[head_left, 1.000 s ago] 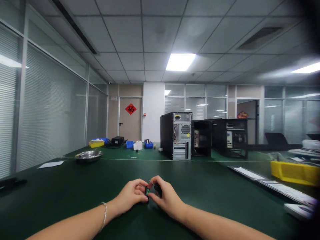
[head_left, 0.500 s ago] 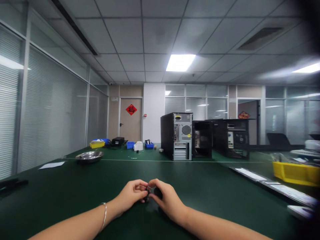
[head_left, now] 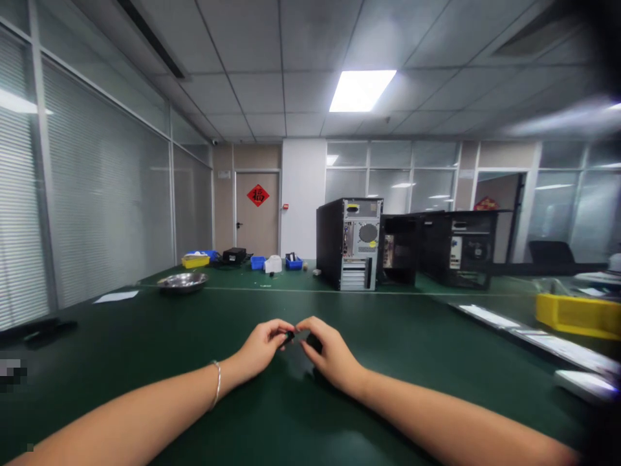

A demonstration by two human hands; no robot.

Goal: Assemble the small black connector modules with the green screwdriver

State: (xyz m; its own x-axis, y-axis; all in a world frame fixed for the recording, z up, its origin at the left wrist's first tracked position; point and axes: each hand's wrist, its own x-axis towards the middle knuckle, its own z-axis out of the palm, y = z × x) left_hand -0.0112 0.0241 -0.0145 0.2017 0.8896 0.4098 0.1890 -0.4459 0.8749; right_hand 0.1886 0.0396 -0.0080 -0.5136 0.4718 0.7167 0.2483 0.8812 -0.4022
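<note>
Just above the green tabletop point(head_left: 252, 414), my two hands meet at the fingertips. My left hand point(head_left: 266, 344), with a silver bangle at its wrist, is closed in a pinch on a small black piece point(head_left: 289, 337). Too little of this piece shows to tell its kind. Curled in from the right, my right hand point(head_left: 334, 355) has its index finger and thumb around a thin greyish piece point(head_left: 301, 336), blurred and partly hidden. Whether the two pieces touch is unclear.
A shiny metal bowl point(head_left: 183, 283) and white paper point(head_left: 116, 296) lie to the left. Computer towers point(head_left: 359, 246) stand at the back, with small blue bins point(head_left: 294, 262) beside them. A yellow bin point(head_left: 577, 315) and flat pale panels point(head_left: 490, 317) are at the right.
The view has tilted down slightly, and my hands appear higher in it. My fingertips have drawn a little apart, with the black piece still in my left hand.
</note>
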